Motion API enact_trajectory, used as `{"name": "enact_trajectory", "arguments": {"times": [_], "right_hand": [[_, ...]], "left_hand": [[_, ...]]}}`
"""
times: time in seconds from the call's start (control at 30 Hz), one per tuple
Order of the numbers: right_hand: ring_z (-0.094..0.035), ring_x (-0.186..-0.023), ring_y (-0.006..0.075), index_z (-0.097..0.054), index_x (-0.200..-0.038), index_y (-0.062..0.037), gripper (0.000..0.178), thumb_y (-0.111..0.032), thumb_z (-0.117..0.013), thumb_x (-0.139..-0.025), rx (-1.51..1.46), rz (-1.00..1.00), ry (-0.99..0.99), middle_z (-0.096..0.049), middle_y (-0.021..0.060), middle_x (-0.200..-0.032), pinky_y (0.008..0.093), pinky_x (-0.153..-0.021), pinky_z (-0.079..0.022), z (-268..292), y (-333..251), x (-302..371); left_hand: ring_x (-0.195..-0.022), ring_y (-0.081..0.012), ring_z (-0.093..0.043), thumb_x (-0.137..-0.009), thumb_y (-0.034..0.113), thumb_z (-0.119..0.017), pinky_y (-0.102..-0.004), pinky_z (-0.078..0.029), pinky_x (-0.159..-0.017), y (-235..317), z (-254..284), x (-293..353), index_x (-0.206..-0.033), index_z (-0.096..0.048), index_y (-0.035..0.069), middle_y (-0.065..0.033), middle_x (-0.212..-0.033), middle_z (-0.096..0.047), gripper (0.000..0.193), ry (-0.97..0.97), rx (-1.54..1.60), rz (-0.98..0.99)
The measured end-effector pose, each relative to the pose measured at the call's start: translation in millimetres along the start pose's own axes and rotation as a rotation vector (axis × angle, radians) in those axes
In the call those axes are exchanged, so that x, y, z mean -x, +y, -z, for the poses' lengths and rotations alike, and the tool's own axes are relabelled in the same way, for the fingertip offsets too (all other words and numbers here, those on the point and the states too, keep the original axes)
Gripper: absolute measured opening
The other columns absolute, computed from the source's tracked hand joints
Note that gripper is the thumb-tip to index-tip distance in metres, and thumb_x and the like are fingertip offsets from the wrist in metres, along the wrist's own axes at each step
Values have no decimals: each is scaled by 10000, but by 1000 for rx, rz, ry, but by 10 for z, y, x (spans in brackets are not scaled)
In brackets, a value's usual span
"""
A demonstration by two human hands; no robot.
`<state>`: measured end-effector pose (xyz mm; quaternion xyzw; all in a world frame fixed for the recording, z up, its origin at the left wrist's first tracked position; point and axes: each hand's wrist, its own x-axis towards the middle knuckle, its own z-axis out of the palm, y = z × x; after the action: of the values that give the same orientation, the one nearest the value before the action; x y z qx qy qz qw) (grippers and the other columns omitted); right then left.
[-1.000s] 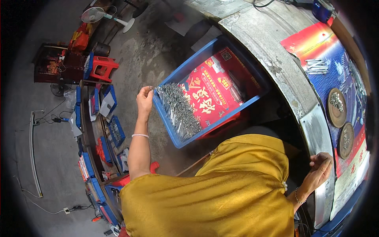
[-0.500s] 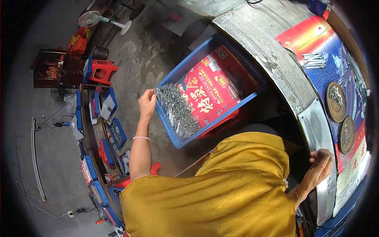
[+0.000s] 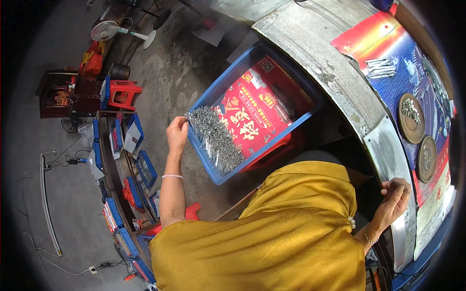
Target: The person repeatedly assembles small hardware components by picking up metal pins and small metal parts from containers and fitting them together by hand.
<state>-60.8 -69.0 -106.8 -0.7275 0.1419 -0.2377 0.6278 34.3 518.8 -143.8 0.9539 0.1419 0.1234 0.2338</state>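
Note:
My left hand (image 3: 177, 132) is at the left corner of a blue plastic bin (image 3: 291, 130), fingertips pinched together beside a heap of small metal pins (image 3: 218, 143). Whatever is between those fingers is too small to make out. The heap fills the bin's near-left end, and a red printed sheet (image 3: 259, 99) lines the rest. Over the worn metal edge of the bench, my right hand (image 3: 395, 200) is closed with thumb and fingers together; its contents are hidden. Beyond it lie two round brown dishes, a larger one (image 3: 413, 135) and a smaller one (image 3: 426, 175), both holding tiny metal parts.
A row of metal pins (image 3: 381, 69) lies on the colourful sheet (image 3: 383, 41) covering the bench. The curved bench edge (image 3: 320, 63) runs along the bin's right side. At left stand a rack with blue trays (image 3: 144, 167), a red stool (image 3: 124, 94) and a fan (image 3: 104, 30).
The whole view has shifted slightly. Both hands keep nearly the same places and closed poses, the left at the bin's corner and the right over the bench edge.

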Motion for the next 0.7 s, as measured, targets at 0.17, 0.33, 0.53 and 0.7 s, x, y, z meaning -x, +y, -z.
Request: {"name": "enact_trajectory", "arguments": {"times": [0.17, 0.33, 0.53, 0.7], "right_hand": [[-505, -684, 113, -494, -905, 6, 240, -191, -388, -994, -3, 41, 15, -499, 83, -856, 212, -595, -411, 79, -8, -8], [-530, -686, 96, -510, -904, 10, 139, -85, -429, -965, 34, -49, 75, -518, 61, -855, 193, -575, -432, 168, -135, -61], [-535, -657, 101, -523, -877, 17, 131, -71, -455, -946, 33, 10, 147, -534, 64, -811, 206, -552, -456, 336, -163, -144], [-528, -600, 103, -521, -823, 36, 55, 9, -501, -866, 59, -17, 153, -541, 72, -753, 210, -531, -450, 474, -108, 0]], "left_hand": [[-693, -129, -618, -814, 30, -586, -262, -495, -655, 614, 11, -100, -924, -634, -7, -79, -811, -658, 125, 48, 83, -40], [-739, -151, -612, -832, 3, -572, -271, -483, -649, 1635, -40, -81, -915, -620, -15, -90, -824, -624, 97, -33, 173, -320], [-783, -246, -618, -791, -78, -573, -300, -491, -685, 3138, -426, 25, -922, -611, -20, -139, -874, -615, 148, -289, 355, -805], [-785, -272, -611, -779, -44, -591, -322, -481, -678, 4054, -964, -28, -911, -606, -2, -141, -870, -611, 140, -493, 510, -957]]}}
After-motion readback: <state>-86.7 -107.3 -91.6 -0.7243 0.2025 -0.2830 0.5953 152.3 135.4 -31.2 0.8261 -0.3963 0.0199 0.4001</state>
